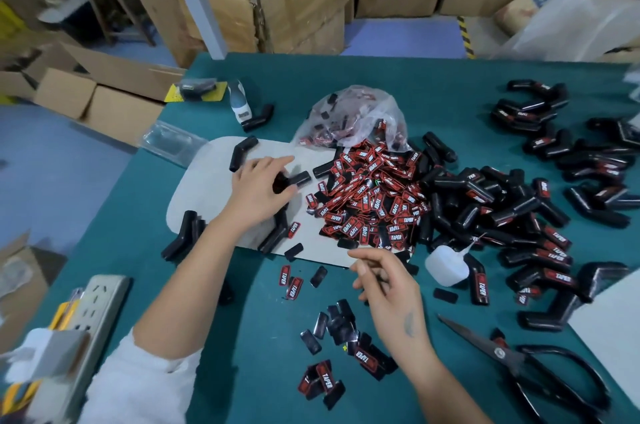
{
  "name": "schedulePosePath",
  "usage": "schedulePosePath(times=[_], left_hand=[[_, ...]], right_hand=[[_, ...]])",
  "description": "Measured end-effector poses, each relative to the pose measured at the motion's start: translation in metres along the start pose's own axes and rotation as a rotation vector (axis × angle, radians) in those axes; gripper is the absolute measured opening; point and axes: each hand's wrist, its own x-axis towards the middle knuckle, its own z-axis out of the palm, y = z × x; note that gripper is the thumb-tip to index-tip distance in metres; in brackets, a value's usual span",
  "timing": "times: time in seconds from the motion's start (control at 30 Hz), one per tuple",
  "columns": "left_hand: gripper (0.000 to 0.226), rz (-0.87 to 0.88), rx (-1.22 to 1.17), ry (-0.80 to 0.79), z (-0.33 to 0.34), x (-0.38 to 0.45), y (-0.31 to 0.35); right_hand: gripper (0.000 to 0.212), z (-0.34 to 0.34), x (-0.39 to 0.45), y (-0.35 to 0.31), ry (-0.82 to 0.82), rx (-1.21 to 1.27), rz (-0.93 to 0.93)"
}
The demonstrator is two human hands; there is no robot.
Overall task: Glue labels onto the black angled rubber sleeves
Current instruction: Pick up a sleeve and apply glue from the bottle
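Note:
My left hand (261, 189) grips a black angled rubber sleeve (294, 180) on the white board (207, 188), thumb and fingers curled round it. My right hand (388, 279) hovers above the green table with fingers loosely curled; whether it pinches anything I cannot tell. A heap of red-and-black labels (367, 198) spills from a clear plastic bag (356, 118). A white glue bottle (446, 262) lies on its side to the right of my right hand. Unlabelled sleeves (242, 151) lie on the board. Labelled sleeves (554, 271) pile up at right.
Black scissors (519, 364) lie at the lower right. Loose labels (339, 326) are scattered near the front edge. A power strip (97, 312) sits at the lower left. Cardboard boxes (277, 0) stand behind the table, and another bottle (239, 101) stands at the back.

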Motion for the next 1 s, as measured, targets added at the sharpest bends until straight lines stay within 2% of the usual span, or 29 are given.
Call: schedulePosePath(times=[0.07, 0.13, 0.2, 0.33, 0.4, 0.5, 0.63, 0.77, 0.87, 0.93, 1.0], left_hand=[[0.039, 0.013, -0.087, 0.061, -0.007, -0.010, -0.002], [0.031, 0.035, -0.179, 0.193, -0.016, -0.002, -0.006], [0.027, 0.039, -0.124, 0.317, -0.021, 0.021, -0.012], [0.055, -0.099, 0.048, 0.197, -0.019, 0.075, -0.026], [0.061, -0.138, 0.142, 0.157, -0.015, 0.092, -0.032], [0.056, -0.165, 0.202, 0.207, -0.008, 0.101, -0.035], [0.037, -0.155, 0.228, 0.233, -0.005, 0.102, -0.036], [0.032, -0.058, 0.032, 0.274, -0.008, 0.076, -0.036], [0.030, -0.024, -0.150, 0.205, -0.004, 0.038, -0.027], [0.031, -0.016, -0.189, 0.191, -0.005, 0.014, -0.022], [0.029, 0.043, -0.168, 0.239, -0.006, -0.010, -0.011]], right_hand=[[0.037, -0.001, 0.001, -0.002, 0.004, -0.001, -0.008], [0.036, -0.002, 0.001, -0.003, 0.007, 0.003, -0.007], [0.038, -0.002, 0.001, -0.004, 0.003, -0.002, -0.002], [0.037, -0.002, 0.000, -0.004, -0.001, -0.030, -0.004], [0.037, -0.002, 0.001, -0.004, 0.002, -0.043, -0.004], [0.035, -0.003, 0.002, -0.001, 0.010, -0.053, 0.006], [0.033, -0.004, 0.003, 0.001, 0.015, -0.061, -0.001], [0.034, -0.005, 0.002, 0.001, 0.044, -0.072, -0.063], [0.031, -0.005, -0.003, -0.006, 0.134, -0.113, -0.211], [0.027, -0.010, -0.009, -0.014, 0.249, -0.141, -0.421], [0.024, -0.023, -0.014, -0.018, 0.445, -0.186, -0.677]])
